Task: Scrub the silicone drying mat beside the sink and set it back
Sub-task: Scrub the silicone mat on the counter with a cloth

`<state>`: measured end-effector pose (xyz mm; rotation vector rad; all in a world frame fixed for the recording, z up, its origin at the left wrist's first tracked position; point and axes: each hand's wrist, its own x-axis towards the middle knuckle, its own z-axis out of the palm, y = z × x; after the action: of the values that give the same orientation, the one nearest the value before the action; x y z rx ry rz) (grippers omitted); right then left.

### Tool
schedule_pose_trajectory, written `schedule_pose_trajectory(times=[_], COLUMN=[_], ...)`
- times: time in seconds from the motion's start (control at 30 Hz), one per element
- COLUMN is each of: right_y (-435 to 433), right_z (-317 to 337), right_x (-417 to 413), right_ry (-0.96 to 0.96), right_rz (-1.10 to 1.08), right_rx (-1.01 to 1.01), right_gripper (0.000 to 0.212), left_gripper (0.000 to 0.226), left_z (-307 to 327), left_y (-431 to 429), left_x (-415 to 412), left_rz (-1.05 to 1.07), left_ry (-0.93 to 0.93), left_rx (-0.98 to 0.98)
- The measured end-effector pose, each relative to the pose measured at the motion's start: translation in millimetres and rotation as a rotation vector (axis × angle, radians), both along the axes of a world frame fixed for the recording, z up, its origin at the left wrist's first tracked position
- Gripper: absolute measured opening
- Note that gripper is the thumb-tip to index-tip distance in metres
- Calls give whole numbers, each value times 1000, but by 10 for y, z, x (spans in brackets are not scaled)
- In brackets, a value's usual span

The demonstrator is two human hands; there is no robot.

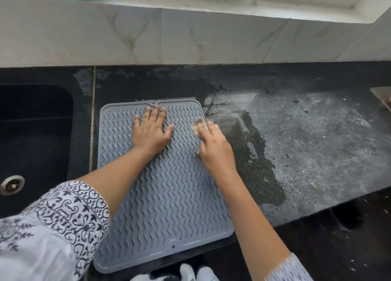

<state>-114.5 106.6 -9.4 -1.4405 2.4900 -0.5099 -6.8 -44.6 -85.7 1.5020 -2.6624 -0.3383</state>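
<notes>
A grey silicone drying mat [169, 196] with wavy ridges lies flat on the black counter, just right of the sink; its near edge hangs over the counter's front. My left hand [151, 130] rests flat, fingers spread, on the mat's far part. My right hand [213, 147] presses a worn scrub pad [200, 126] onto the mat's right edge near the far corner; the hand hides most of the pad.
A black sink [31, 143] with a metal drain [11, 184] lies at left. The black counter [306, 153] to the right is wet and streaked with soapy residue. A marble-tiled wall [190, 33] stands behind. A flat metal object [383, 96] pokes in at far right.
</notes>
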Motion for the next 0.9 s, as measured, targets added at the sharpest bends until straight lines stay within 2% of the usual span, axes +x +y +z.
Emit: schedule_pose_trajectory(times=[0.07, 0.17, 0.4, 0.5, 0.57, 0.63, 0.77, 0.9], right_y=[-271, -219, 1045, 961, 683, 327, 21, 779], right_z=[-209, -401, -159, 64, 115, -36, -440, -409], right_x=[-27, -10, 427, 287, 165, 95, 128, 386], right_ry=[31, 98, 68, -68, -76, -35, 80, 107], right_rz=[30, 93, 164, 75, 3, -1, 85, 113], right_rx=[74, 169, 274, 203, 54, 5, 139, 198], right_gripper=[50, 51, 50, 39, 40, 45, 48, 51], left_gripper=[66, 66, 66, 66, 66, 66, 65, 66], left_z=[-4, -3, 24, 20, 14, 4, -2, 9], left_y=[1, 7, 4, 0, -10, -6, -5, -7], left_x=[-7, -10, -2, 4, 4, -1, -7, -1], left_rz=[3, 3, -7, -15, -18, -10, -3, -14], left_ry=[-1, -4, 2, 5, 5, 6, 3, -2], left_rx=[-2, 3, 20, 16, 21, 21, 22, 29])
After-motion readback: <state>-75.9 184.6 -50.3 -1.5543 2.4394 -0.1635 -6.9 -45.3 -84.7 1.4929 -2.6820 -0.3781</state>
